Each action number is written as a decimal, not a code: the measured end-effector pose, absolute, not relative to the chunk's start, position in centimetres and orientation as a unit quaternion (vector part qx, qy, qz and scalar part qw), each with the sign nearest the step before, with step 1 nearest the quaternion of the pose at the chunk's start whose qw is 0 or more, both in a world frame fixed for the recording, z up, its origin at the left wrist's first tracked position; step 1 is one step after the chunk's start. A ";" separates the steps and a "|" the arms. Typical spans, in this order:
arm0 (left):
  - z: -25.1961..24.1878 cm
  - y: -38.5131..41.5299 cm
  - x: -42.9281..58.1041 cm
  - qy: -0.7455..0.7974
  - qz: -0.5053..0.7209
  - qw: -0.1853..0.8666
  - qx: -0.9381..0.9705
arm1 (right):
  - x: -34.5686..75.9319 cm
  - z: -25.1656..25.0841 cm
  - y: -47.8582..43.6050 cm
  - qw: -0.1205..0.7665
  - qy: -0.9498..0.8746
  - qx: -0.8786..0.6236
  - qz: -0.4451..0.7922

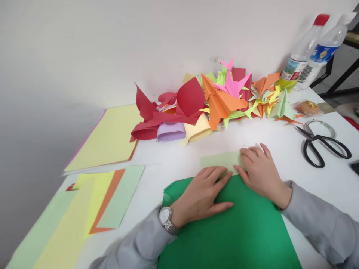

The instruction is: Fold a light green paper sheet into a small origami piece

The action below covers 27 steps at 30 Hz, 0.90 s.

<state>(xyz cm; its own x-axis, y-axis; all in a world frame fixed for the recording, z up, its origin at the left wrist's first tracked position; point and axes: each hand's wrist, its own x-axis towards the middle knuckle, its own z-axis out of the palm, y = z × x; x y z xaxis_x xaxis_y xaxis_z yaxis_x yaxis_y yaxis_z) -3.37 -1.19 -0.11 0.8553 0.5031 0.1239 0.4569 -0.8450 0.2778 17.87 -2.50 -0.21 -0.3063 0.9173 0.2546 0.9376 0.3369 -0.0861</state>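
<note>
A dark green sheet of paper [238, 231] lies in front of me, with a small folded or curled corner at its upper left. Against its far edge is a pale green piece of paper [214, 160]. My left hand [200, 194] lies palm down on the green sheet, fingers stretched toward the pale green paper and thumb apart. It is open and wears a silver wristwatch [166, 216]. My right hand [260, 172] rests on the right end of the pale green paper, fingers bent but apart. What lies under its palm is hidden.
Folded paper planes [224, 106] and red paper shapes [190, 99] are heaped along the wall. Scissors [314, 138], a tape roll [322, 129], a wrapped snack [308, 107] and two plastic bottles [297, 61] stand or lie right. Coloured sheets [120, 198] and a yellow stack [106, 134] lie left.
</note>
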 end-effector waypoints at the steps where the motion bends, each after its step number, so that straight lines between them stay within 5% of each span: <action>1: 0.0 -1.2 -3.4 0.253 0.092 0.122 0.955 | 17.9 -0.3 -2.4 0.134 -0.805 -0.577 -0.035; 27: -0.1 -1.1 -3.4 0.237 0.084 0.100 0.963 | 21.6 0.2 -1.7 0.126 -0.844 -0.505 0.132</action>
<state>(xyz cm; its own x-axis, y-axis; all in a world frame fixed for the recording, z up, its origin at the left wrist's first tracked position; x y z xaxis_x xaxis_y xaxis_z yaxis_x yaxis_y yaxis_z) -3.44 -1.13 -0.06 0.8740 0.4725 0.1132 0.4389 -0.8678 0.2330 21.57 -1.66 0.17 -0.4578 0.8855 0.0796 0.8191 0.4549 -0.3495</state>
